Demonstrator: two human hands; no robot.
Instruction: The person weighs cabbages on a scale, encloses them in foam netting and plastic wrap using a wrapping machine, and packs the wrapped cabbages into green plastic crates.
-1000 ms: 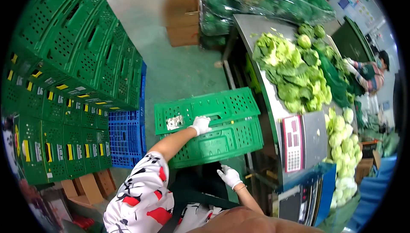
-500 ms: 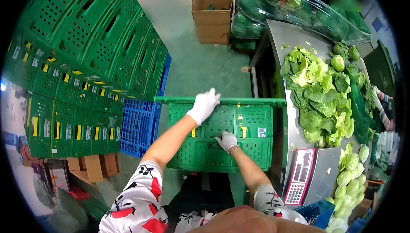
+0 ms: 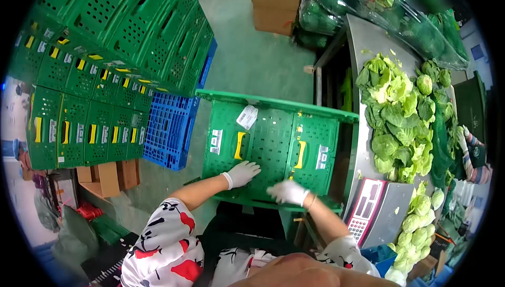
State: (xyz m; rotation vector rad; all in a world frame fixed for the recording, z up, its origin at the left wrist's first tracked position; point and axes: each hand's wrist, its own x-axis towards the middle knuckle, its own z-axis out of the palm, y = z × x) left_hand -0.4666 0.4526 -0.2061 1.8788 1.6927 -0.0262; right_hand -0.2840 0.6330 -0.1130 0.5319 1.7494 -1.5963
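A green folding plastic crate (image 3: 271,134) is in front of me, with its long far wall (image 3: 279,105) standing up. Two yellow handles (image 3: 300,154) and several white labels (image 3: 247,117) show on its inner panels. My left hand (image 3: 243,174), in a white glove, rests with fingers stretched over the panels at the near left. Close by on the right, my gloved right hand (image 3: 289,192) is over the crate's near side, slightly blurred, its fingers loosely extended and nothing visible in them. How the near wall stands is hard to make out.
Stacked green crates (image 3: 126,40) rise at left beside a blue pallet (image 3: 171,129). On the right, a metal table (image 3: 363,45) bears cabbage leaves (image 3: 392,113) and a scale (image 3: 386,213). A cardboard box (image 3: 276,8) stands ahead. Another person's gloved hand (image 3: 463,139) shows far right.
My left hand has come from the crate's far wall to its near left. The near panel no longer covers the inside, so labels and both handles show. My right hand has moved nearer me.
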